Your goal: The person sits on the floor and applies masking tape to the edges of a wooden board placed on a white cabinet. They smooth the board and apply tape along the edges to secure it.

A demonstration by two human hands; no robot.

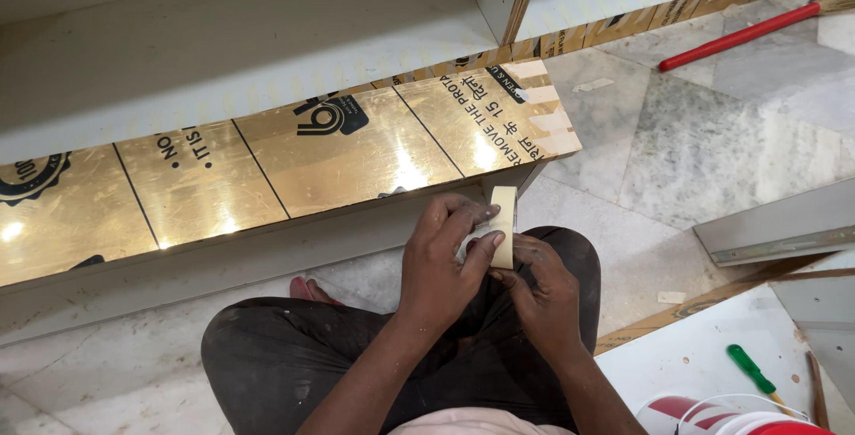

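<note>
Marble floor (677, 132) underfoot, a white cabinet (223, 34) ahead, and the person crouches close. Both hands meet over the knees: the left hand (441, 266) pinches a roll of masking tape (504, 226) with thumb and fingers, edge up, and the right hand (539, 288) closes on the roll's lower side, fingers tucked under, likely to steady it (whether a loose end is lifted I cannot tell). Just above the grip lies a gold-filmed board (267, 168), its far end already striped with pale tape. Well off to the right of the grip sit a green screwdriver (750, 369) and a red-handled broom (739, 36).
</note>
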